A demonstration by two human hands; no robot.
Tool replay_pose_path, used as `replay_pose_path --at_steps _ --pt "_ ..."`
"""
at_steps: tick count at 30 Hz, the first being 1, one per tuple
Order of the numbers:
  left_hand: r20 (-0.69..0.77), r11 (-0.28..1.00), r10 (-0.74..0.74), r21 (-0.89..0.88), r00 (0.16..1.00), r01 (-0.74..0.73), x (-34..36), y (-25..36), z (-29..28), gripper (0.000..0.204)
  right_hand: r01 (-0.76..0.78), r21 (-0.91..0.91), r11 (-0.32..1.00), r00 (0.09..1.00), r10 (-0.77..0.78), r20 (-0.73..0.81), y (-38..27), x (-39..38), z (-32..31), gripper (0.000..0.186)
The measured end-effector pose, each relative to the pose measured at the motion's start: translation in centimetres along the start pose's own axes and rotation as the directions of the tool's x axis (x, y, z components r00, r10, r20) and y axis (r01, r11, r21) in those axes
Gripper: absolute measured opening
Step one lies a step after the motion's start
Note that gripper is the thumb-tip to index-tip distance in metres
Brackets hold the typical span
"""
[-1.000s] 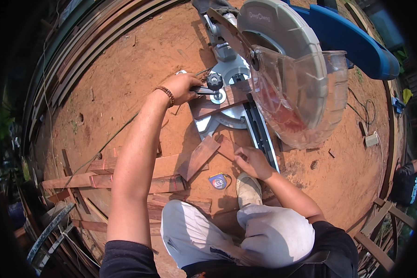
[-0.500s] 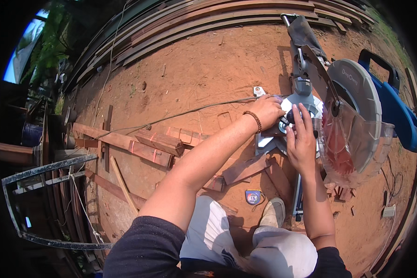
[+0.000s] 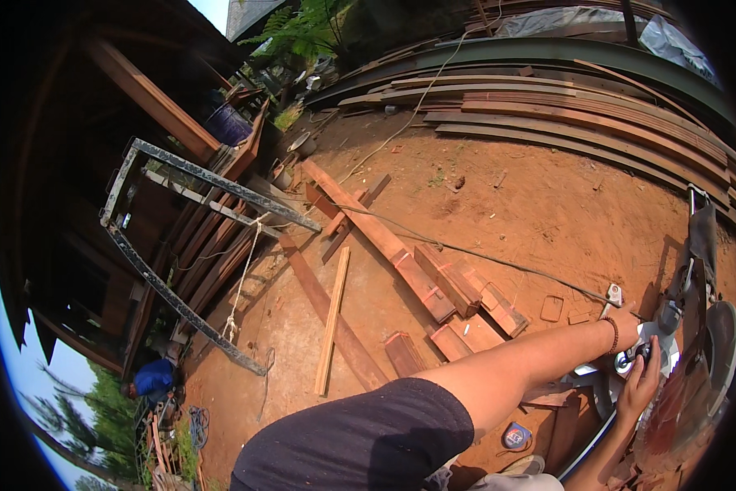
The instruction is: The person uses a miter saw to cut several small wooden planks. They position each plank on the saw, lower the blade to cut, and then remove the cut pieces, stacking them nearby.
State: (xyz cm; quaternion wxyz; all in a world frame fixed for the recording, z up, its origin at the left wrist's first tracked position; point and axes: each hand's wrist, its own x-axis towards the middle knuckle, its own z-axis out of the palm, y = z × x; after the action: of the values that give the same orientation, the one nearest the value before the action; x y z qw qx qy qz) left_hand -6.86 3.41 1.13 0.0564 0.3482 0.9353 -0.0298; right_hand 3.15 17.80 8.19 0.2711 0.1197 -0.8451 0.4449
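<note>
At the right edge stands a miter saw with a round blade guard point(image 3: 722, 348), a reddish toothed blade and a pale metal base point(image 3: 669, 348). My left hand point(image 3: 627, 326), a beaded bracelet at its wrist, rests at the near side of that base; its fingertips are hard to make out. Just below it, my right hand point(image 3: 642, 383) has its thumb and fingers on either side of a black knob point(image 3: 643, 352). A blue tape measure point(image 3: 516, 436) lies on the ground beside my shoe.
Reddish timber beams point(image 3: 384, 237) and a thin pale batten point(image 3: 333, 323) lie left of the saw. A cable point(image 3: 499, 260) crosses the dirt. Long boards point(image 3: 581, 123) are stacked behind. A metal frame point(image 3: 221, 184) stands left; a person in blue point(image 3: 153, 378) bends over farther off.
My view has swung left, so the saw and both hands now sit at the right edge. The metal frame and the person in blue show more fully. Both hands stay at the saw base.
</note>
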Motion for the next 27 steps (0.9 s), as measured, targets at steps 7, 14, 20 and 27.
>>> replay_pose_path --at_steps 7,14,20,27 --pt "-0.040 1.000 -0.019 0.003 0.999 0.019 -0.8 0.5 -1.2 0.028 -0.180 0.084 0.980 0.984 0.179 0.021 0.6 -0.4 0.0 0.043" --pt "-0.018 1.000 0.004 0.000 1.000 -0.004 -0.5 0.5 -1.0 0.029 -0.382 -0.085 0.920 0.909 0.391 0.142 0.8 -0.7 0.1 0.040" --pt "0.014 0.999 0.005 0.035 1.000 -0.005 -0.2 0.7 -0.7 0.029 -0.492 0.000 0.871 0.859 0.485 0.166 0.8 -0.7 0.6 0.044" --pt "-0.045 0.998 0.021 0.061 0.999 -0.018 -0.3 0.6 -0.5 0.026 -0.421 0.252 0.871 0.906 0.391 0.164 0.9 -1.2 0.4 0.043"
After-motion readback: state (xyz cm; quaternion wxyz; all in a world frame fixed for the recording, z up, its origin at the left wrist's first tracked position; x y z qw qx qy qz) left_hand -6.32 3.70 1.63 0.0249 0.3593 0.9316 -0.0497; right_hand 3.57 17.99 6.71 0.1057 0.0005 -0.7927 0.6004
